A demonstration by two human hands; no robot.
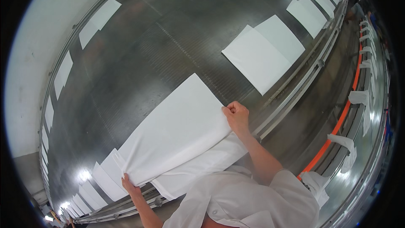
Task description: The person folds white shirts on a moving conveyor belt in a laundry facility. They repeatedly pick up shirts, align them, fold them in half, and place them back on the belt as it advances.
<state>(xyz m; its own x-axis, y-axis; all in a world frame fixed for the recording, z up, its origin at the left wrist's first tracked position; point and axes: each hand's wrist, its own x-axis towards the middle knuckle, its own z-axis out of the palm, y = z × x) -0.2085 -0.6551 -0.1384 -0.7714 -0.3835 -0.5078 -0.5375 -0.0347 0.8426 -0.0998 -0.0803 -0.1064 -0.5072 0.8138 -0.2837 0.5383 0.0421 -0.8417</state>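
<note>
A folded white fabric piece point(177, 126) is stretched between my two hands over the near side of a long dark table. My left hand point(131, 186) grips its lower left corner, where the cloth bunches into creases. At its right edge, my right hand point(237, 116) pinches a corner between thumb and curled fingers. Another white cloth layer point(202, 161) lies beneath, near my body, partly hidden by the top piece. Up and to the right, a separate white piece with two offset layers point(269, 50) lies flat on the dark tabletop point(142, 53).
More flat white pieces line the near edge on both sides, such as one at left point(109, 177), and the far edge point(99, 20). A metal rail point(294, 101) borders the table. Behind me run an orange strip point(341, 123) and another rail with hanging white cloths point(345, 145).
</note>
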